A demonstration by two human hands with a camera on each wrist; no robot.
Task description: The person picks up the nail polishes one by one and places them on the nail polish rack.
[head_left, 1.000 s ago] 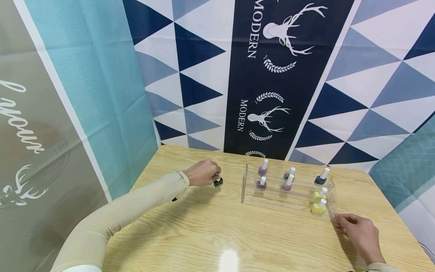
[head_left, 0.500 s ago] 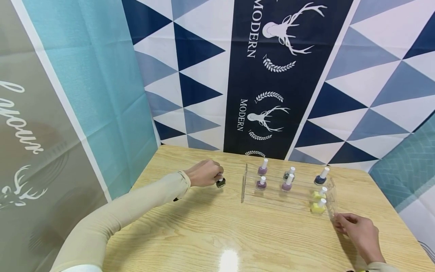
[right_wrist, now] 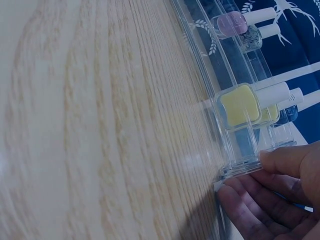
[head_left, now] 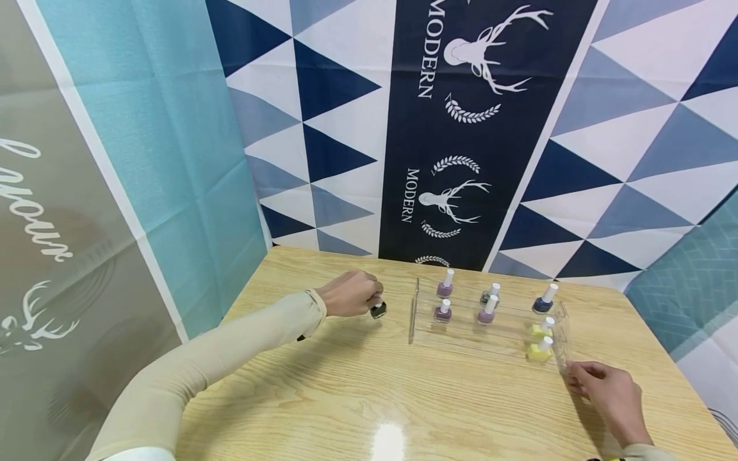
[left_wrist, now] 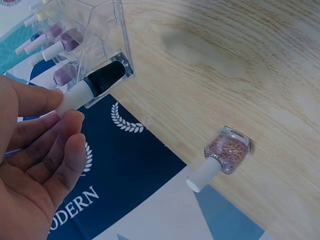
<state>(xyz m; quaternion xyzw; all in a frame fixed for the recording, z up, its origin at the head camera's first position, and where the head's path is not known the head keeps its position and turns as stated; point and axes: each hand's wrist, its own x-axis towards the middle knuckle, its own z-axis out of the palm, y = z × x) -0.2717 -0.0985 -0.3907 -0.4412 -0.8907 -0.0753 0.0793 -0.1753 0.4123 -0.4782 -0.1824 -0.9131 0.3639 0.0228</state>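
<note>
My left hand [head_left: 350, 294] pinches the white cap of a black nail polish bottle [left_wrist: 106, 77] between thumb and fingers, left of the clear acrylic rack [head_left: 413, 315]. In the left wrist view the bottle's base overlaps the rack's end. Thumb and fingertips of my right hand [head_left: 611, 394] grip the rack's near right corner. Two yellow nail polishes [right_wrist: 240, 106] stand on the tiers close to that hand. Further along are purple bottles [head_left: 442, 312], a glittery one [right_wrist: 251, 40] and a dark blue one [head_left: 543, 304].
A pink glitter nail polish [left_wrist: 227, 150] stands on the wooden table [head_left: 323, 384] beyond the left hand, hidden from the head view. Patterned cloth [head_left: 334, 128] hangs behind the table's back edge, and a teal curtain [head_left: 167, 160] borders the left side.
My left hand has shifted slightly right toward the rack, carrying the black nail polish. The right hand has kept its place at the rack's corner.
</note>
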